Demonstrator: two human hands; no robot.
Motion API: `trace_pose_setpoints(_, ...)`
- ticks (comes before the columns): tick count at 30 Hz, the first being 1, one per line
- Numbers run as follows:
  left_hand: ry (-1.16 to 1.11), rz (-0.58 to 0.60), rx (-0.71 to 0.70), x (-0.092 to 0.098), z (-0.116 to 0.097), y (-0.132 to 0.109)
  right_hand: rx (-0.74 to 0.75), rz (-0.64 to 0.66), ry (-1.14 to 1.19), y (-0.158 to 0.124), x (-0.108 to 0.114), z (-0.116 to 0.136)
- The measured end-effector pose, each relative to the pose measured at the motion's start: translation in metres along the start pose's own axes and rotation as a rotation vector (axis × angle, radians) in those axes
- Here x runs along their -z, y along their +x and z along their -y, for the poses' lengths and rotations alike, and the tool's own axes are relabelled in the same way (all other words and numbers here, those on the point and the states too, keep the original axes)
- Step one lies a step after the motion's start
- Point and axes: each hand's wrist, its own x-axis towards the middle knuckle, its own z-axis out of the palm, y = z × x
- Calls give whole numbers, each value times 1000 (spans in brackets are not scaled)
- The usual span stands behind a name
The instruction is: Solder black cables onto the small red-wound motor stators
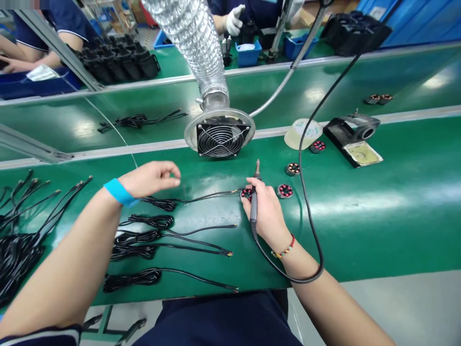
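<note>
My right hand [268, 211] is closed round a soldering iron [254, 206], its tip pointing away from me. Under those fingers sits a small round motor stator [245, 194] with red windings, partly covered by the hand. A black cable [212, 194] reaches to this stator from a coiled bundle. My left hand [153, 177], with a blue wristband, hovers above that bundle with curled fingers. A thin pale solder wire [111, 126] comes down from the upper left and runs into this hand; its end is hidden. Two more stators [285, 191] [293, 168] lie right of the iron.
Several coiled black cables [139, 251] lie in front, with a large pile [18, 259] at far left. A fume-extractor fan [223, 139] hangs ahead. An iron stand [355, 134] and tape roll [303, 133] are at right. The iron's cord [304, 163] loops over my forearm. Co-workers sit opposite.
</note>
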Motion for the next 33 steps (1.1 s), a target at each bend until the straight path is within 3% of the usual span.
trace_pose_setpoints(3,315,115,48,6,33,-18,-30,-1,-31,-1,1,2)
trace_pose_setpoints(5,432,91,39,7,54,-28,-77,11,36,-1,-1,3)
trace_pose_setpoints(7,477,-24,29,10,70,-34,-111,10,181,0,-7,3)
trace_pose_setpoints(9,467,-248,48,16,78,-35,-99,-6,326,1,-13,3)
trace_pose_setpoints(11,426,-474,74,20,77,-33,-53,-30,408,1,-17,4)
trace_pose_setpoints(13,208,-555,83,16,66,-28,-13,-54,437,1,-17,6)
trace_pose_setpoints(17,-330,-319,63,-25,24,-16,43,-44,510,-2,-13,13)
trace_pose_setpoints(20,-689,-15,57,-64,-8,-9,88,5,552,-6,-11,19)
trace_pose_setpoints(23,-837,182,21,-88,-30,-7,124,39,594,-8,-11,24)
trace_pose_setpoints(27,-785,273,-63,-104,-39,-7,139,-8,613,-9,-13,23)
trace_pose_setpoints(33,-778,224,-65,-115,-28,-4,188,-35,572,-8,-14,19)
